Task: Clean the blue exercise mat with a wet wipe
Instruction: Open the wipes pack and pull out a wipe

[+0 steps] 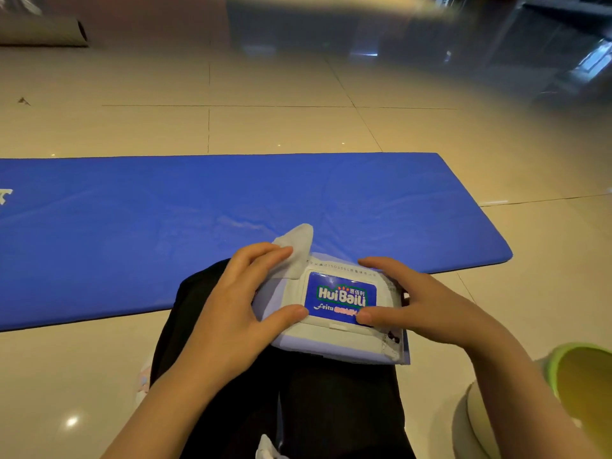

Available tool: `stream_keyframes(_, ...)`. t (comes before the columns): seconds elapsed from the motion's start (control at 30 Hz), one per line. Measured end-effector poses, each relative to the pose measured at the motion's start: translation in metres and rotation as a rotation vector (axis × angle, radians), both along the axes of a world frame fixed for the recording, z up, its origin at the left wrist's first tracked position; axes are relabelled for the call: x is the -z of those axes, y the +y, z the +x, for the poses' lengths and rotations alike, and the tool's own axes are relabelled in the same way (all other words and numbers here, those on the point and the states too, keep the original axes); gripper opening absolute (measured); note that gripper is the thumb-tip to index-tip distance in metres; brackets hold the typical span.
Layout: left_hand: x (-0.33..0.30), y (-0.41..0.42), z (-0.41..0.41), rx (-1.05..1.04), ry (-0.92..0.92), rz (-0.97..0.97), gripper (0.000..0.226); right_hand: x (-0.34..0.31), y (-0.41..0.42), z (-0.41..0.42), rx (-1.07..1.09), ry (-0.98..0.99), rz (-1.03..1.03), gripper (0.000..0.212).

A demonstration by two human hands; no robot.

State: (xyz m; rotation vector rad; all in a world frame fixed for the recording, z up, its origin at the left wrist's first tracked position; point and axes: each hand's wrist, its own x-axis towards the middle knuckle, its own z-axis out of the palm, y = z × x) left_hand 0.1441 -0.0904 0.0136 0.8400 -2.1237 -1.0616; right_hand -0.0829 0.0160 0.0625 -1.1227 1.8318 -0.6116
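The blue exercise mat (165,220) lies flat on the tiled floor, stretching from the left edge to the right. On my black-clad knee rests a pack of wet wipes (334,332) with a blue label on its closed lid. My left hand (241,306) grips the pack's left side, thumb on the lid, and its fingers hold a white wet wipe (296,243) that sticks up over the mat. My right hand (420,309) grips the pack's right side, thumb pressing the lid's front edge.
Beige floor tiles (281,127) surround the mat. A rolled grey mat (43,31) lies at the far left. A green-rimmed container (583,376) stands at the right edge near my right forearm. Dark glass and furniture (546,54) fill the far right.
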Motion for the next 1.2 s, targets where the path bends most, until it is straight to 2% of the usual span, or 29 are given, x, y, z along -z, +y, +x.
stream_keyframes(0.2, -0.004, 0.000, -0.014, 0.022, 0.021, -0.048, 0.061, 0.009, 0.011, 0.002, 0.196, -0.048, -0.108, 0.061)
stream_keyframes(0.3, -0.010, 0.000, -0.033, 0.026, 0.050, -0.099, 0.052, 0.010, 0.026, -0.003, 0.310, -0.008, -0.214, 0.060)
stream_keyframes(0.4, -0.015, 0.001, -0.071, -0.005, 0.088, -0.241, 0.029, 0.007, 0.048, -0.018, 0.428, 0.098, -0.327, 0.062)
stream_keyframes(0.53, -0.009, 0.001, -0.131, 0.023, 0.079, -0.294, 0.015, 0.008, 0.078, -0.048, 0.545, 0.399, -0.362, 0.057)
stream_keyframes(0.67, 0.007, 0.003, -0.176, 0.129, -0.006, -0.309, 0.012, 0.050, 0.099, -0.089, 0.542, 0.674, -0.185, 0.055)
stream_keyframes(0.77, 0.022, 0.011, -0.201, 0.222, -0.066, -0.287, 0.018, 0.103, 0.106, -0.114, 0.492, 0.754, -0.033, 0.057)
stream_keyframes(0.9, 0.041, 0.019, -0.215, 0.279, -0.181, -0.218, 0.020, 0.170, 0.107, -0.143, 0.430, 0.857, 0.085, 0.048)
stream_keyframes(1.0, 0.048, 0.020, -0.217, 0.308, -0.243, -0.243, 0.016, 0.213, 0.101, -0.163, 0.392, 0.943, 0.068, 0.045)
stream_keyframes(1.2, 0.054, 0.018, -0.220, 0.353, -0.329, -0.291, 0.018, 0.295, 0.136, -0.152, 0.261, 1.052, 0.017, 0.059)
